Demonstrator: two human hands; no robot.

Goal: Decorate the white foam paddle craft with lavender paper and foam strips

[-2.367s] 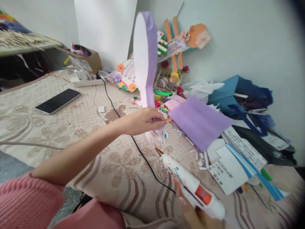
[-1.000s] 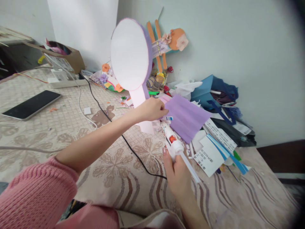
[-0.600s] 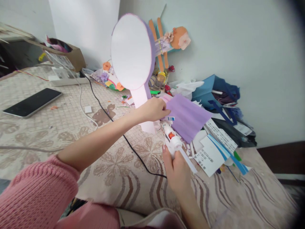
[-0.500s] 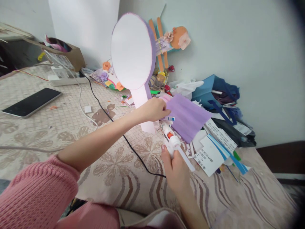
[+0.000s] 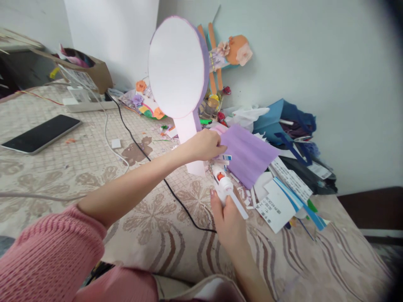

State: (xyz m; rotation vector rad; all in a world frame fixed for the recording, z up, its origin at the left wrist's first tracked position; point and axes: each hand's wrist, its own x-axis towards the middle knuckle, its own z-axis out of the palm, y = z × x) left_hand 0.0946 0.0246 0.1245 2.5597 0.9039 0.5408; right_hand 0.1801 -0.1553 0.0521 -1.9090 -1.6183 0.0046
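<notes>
My left hand is closed round the handle of a paddle-shaped foam cutout, white on its face with a purple edge, and holds it upright. My right hand grips a white glue gun with an orange trigger. The gun's nozzle points up at the lower end of the handle, just under my left hand. A purple paper sheet lies right behind both hands.
A black cable crosses the patterned cloth. A phone lies at left, with a power strip and cardboard box behind. Printed papers, a blue bag and paper crafts crowd the wall.
The cutout has turned from edge-on to face-on. My right hand has brought the glue gun up from the lower right to the handle's lower end, and it has crept closer since.
</notes>
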